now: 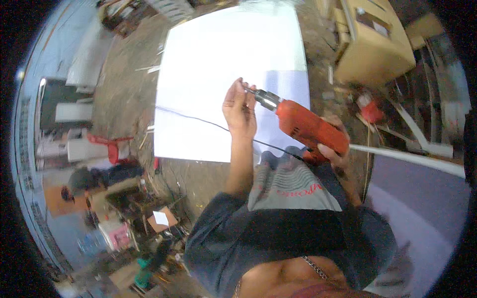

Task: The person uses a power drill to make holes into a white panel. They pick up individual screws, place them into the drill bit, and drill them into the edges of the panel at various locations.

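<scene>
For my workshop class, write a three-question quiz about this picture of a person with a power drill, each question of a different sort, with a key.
1. True or false: the right hand grips the body of the orange drill.
2. What is the left hand doing? A) resting on the tan cabinet B) holding the front end of the drill at the chuck C) lifting the red plastic chair
3. Fill in: the drill is held above a large ____ board lying on the ground.

Key: 1 true; 2 B; 3 white.
</scene>
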{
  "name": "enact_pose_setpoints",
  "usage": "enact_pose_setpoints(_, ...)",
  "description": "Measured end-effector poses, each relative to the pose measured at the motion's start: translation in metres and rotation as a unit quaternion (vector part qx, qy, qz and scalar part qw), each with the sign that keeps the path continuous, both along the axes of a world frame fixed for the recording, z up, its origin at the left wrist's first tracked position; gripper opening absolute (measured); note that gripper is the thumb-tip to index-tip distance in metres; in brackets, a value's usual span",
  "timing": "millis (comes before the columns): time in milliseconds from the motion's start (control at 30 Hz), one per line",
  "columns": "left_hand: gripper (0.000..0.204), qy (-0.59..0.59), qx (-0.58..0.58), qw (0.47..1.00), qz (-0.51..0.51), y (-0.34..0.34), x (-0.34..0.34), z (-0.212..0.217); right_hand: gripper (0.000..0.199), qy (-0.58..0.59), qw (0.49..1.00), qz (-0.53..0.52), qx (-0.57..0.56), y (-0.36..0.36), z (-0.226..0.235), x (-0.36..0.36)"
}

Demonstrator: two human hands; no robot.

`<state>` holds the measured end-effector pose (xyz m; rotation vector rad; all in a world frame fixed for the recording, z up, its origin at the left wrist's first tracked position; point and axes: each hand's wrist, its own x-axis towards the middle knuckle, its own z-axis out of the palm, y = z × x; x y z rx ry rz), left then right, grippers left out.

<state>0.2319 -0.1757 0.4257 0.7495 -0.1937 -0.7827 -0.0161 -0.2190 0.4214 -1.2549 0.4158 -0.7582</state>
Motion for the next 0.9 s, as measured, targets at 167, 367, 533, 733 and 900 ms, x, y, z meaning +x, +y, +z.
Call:
enact_pose_setpoints(167, 0.032, 0.092, -0.058, 0.984, -0.144, -0.057, -0.006, -0.059, 0.05, 0.138, 0.973, -0.163, -0.088, 0.002, -0.01, 0.002)
enact_pose_setpoints(367, 0.022, 0.294, 0.112, 0.926, -0.208, -0.169, -0.018, -0.195, 0.054, 0.185, 0.946, -0.239, 0.116, -0.049, -0.066, 0.042)
enact_pose_setpoints(533, 0.016, 0.389, 0.182, 0.869, -0.247, -0.243, -0.02, -0.298, 0.065, 0.336, 0.904, -0.259, 0.047, -0.132, -0.128, 0.063)
enact_pose_setpoints(733, 0.015, 0.398, 0.259, 0.85, -0.228, -0.295, -0.016, -0.349, 0.071, 0.379, 0.892, -0.226, 0.104, -0.2, -0.176, 0.067)
enact_pose_setpoints(900, 0.014, 0.401, 0.274, 0.831, -0.27, -0.314, -0.014, -0.367, 0.074, 0.393, 0.886, -0.216, 0.118, -0.216, -0.203, 0.069)
